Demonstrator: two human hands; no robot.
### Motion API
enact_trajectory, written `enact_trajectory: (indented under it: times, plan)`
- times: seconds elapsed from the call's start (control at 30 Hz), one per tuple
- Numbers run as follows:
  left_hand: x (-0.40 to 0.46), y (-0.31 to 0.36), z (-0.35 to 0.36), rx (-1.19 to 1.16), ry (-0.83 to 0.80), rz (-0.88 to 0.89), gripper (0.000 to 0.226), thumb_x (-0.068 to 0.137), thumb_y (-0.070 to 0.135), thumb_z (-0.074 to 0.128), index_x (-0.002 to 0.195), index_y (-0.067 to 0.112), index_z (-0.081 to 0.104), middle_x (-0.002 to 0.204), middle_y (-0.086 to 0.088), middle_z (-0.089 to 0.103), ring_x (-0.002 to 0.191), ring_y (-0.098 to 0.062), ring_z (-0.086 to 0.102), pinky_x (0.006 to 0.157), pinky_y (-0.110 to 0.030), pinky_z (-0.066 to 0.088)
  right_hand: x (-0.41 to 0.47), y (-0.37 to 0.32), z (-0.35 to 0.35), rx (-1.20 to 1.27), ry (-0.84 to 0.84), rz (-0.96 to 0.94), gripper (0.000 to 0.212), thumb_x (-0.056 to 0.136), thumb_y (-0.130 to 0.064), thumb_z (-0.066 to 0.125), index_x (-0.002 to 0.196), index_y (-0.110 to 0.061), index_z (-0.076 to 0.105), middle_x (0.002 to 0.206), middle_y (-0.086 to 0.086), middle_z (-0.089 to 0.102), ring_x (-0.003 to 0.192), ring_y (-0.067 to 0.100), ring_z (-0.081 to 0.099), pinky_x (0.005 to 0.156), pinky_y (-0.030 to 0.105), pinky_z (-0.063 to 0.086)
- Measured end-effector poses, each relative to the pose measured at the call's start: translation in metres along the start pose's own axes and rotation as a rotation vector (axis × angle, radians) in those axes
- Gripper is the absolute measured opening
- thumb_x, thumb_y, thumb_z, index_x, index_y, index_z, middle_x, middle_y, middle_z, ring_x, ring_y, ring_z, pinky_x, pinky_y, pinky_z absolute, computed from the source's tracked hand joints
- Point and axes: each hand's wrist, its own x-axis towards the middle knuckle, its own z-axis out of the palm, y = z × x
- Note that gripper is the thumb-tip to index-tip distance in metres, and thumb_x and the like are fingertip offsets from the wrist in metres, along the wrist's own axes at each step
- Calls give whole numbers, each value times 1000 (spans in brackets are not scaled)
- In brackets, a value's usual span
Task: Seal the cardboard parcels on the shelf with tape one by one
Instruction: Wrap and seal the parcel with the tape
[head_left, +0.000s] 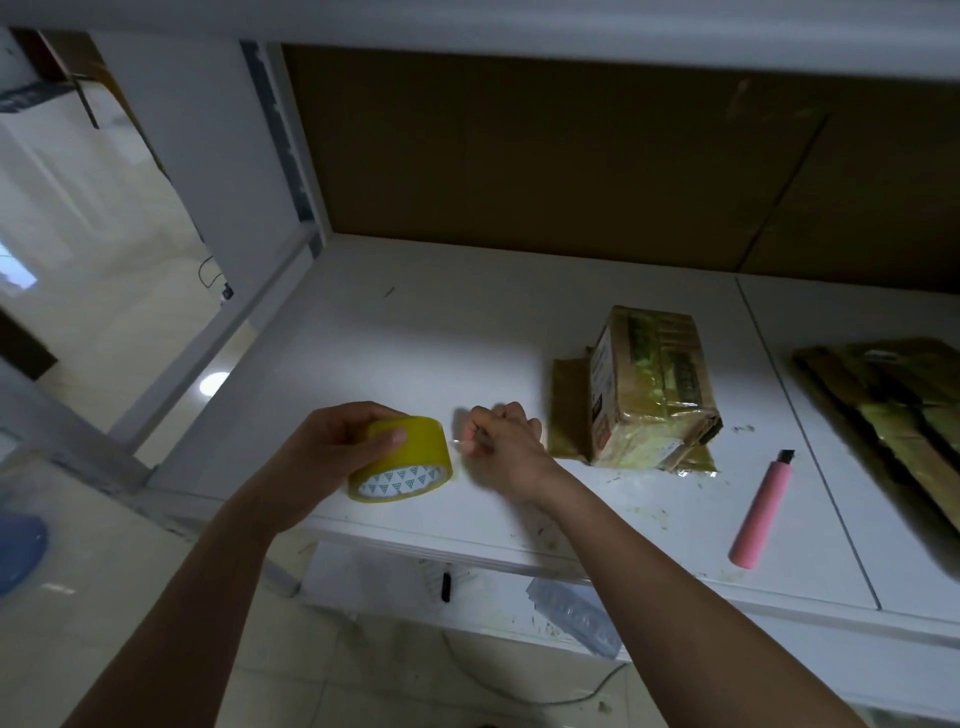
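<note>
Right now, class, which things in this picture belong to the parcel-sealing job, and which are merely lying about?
Part of the job:
- yellow tape roll, gripped by the left hand
- right hand, pinching at the tape's end
- taped cardboard parcel
- pink utility knife

Lying about:
- flattened cardboard pieces
- black marker underneath the shelf

Yellow tape roll (400, 460), white core dotted with teal triangles (tidy rows). Pink utility knife (762, 510), black tip. Brown parcel (652, 387), white shelf (415, 332).
</note>
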Motion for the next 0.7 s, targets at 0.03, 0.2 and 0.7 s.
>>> enact_trajectory:
  times: [0.03,0.2,0.7]
  plan:
    - [-1,0,0,12,8,5,23,79,28,76,99,15,76,96,-15,71,90,-28,71,71,-32,58,-3,0,-2,28,-4,-9,30,91,-5,42,75,-30,47,112,1,40,106,21,30,77,28,25]
    - [-8,1,-1,6,22,25,27,73,30,82,97,18,78,96,-15,71,89,-24,70,72,-30,57,-11,1,-6,73,32,-119,28,83,7,41,82,-19,53,85,-5,41,97,16,34,80,28,24]
    - [-4,34,-1,-255,-24,184,26,76,35,77,97,21,78,97,-5,73,92,-21,70,73,-30,58,-52,-20,-60,38,369,-420,13,99,-13,49,90,-22,51,81,4,47,76,22,48,65,32,35]
